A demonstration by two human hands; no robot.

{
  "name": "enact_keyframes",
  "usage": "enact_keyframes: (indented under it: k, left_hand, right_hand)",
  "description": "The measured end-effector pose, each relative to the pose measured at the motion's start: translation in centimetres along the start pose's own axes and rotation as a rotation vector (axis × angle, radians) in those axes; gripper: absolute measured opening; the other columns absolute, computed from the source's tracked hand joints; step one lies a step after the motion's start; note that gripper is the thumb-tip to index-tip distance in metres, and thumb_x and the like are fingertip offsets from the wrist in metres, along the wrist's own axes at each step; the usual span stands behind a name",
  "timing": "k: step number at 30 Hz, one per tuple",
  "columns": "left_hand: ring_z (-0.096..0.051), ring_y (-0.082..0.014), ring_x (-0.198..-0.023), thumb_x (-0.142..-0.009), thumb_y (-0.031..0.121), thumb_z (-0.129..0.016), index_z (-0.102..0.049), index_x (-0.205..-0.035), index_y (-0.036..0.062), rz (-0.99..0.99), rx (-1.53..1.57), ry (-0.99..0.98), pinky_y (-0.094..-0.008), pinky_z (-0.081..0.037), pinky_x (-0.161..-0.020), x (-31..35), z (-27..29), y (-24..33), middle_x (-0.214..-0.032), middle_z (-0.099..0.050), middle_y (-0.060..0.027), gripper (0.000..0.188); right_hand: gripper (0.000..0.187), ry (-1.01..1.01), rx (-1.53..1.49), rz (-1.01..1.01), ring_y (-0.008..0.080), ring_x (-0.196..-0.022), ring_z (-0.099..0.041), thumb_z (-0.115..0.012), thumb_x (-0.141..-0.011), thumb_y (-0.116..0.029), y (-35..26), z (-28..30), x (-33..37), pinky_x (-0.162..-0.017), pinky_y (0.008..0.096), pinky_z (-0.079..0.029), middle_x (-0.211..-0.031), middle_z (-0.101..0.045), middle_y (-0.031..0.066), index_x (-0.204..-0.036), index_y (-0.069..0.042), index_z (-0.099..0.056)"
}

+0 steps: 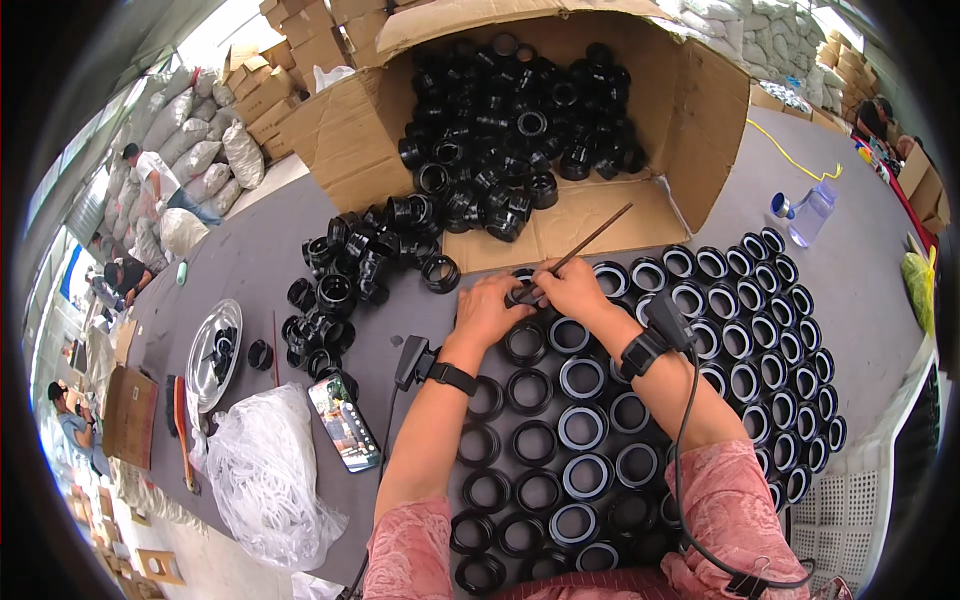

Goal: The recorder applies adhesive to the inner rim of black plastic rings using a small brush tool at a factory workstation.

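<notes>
My left hand (490, 308) grips a black ring-shaped fitting (521, 291) at the far end of the rows on the grey table (250, 260). My right hand (572, 287) holds a thin brown stick (590, 240) like a pen, its tip pressed into that fitting. Several black ring fittings (585, 425) lie in neat rows under and around my forearms, some with pale inner rings. Both wrists carry black strapped devices with cables.
An open cardboard box (700, 110) on its side spills loose black fittings (370, 260) to the left. A phone (343, 420), a white plastic bag (265, 470), a metal bowl (212, 350) and a clear bottle (810, 210) lie about. Other people sit at the far left.
</notes>
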State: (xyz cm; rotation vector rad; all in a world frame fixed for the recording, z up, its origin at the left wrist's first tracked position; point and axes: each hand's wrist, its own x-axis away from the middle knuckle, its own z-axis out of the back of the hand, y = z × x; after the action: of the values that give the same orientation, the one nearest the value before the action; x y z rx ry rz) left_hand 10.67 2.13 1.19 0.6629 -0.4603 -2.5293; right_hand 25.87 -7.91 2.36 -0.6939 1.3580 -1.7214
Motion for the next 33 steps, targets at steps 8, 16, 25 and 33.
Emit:
enact_keyframes:
  k: [8, 16, 25, 33]
  left_hand:
    - [-0.059, -0.0314, -0.115, -0.071, 0.036, -0.083, -0.067, -0.095, 0.0102, 0.177, 0.079, -0.180, -0.0630, -0.037, -0.096, -0.4, -0.1, -0.1, -0.116, -0.068, -0.0082, 0.039]
    - [-0.066, -0.0331, -0.092, -0.068, 0.036, -0.084, -0.065, -0.074, 0.0081, 0.178, 0.110, -0.207, -0.0678, -0.033, -0.099, -0.9, 0.5, 0.3, -0.090, -0.071, -0.0084, 0.034]
    - [-0.064, -0.0354, -0.107, -0.063, 0.039, -0.087, -0.058, -0.115, 0.0109, 0.243, -0.001, -0.116, -0.0750, -0.020, -0.104, -1.2, 0.3, 0.4, -0.106, -0.072, -0.0107, 0.066]
    - [-0.056, -0.0339, -0.123, -0.062, 0.038, -0.087, -0.043, -0.137, 0.0107, 0.254, 0.005, -0.151, -0.0721, -0.018, -0.107, -1.4, 0.6, 1.5, -0.125, -0.066, -0.0125, 0.091]
  right_hand:
    - [0.022, -0.041, -0.029, -0.017, 0.0180, -0.060, -0.068, -0.056, -0.088, -0.011, -0.2, 0.4, -0.2, -0.056, 0.0285, -0.054, -0.075, -0.070, 0.0137, -0.091, 0.006, -0.068]
    - [0.025, -0.021, 0.553, 0.170, 0.0395, -0.071, -0.069, -0.061, -0.083, -0.016, -2.0, 3.1, -2.0, -0.068, 0.0438, -0.055, -0.076, -0.067, 0.0268, -0.085, 0.008, -0.068]
    - [0.019, 0.081, 0.235, 0.336, 0.0413, -0.074, -0.067, -0.061, -0.083, -0.015, -0.1, -0.7, -1.3, -0.070, 0.0424, -0.054, -0.075, -0.066, 0.0240, -0.084, 0.001, -0.070]
    - [0.022, -0.107, 0.063, 0.127, 0.0213, -0.063, -0.068, -0.059, -0.085, -0.015, 0.0, 1.3, 0.1, -0.064, 0.0343, -0.053, -0.070, -0.069, 0.0151, -0.086, 0.004, -0.070]
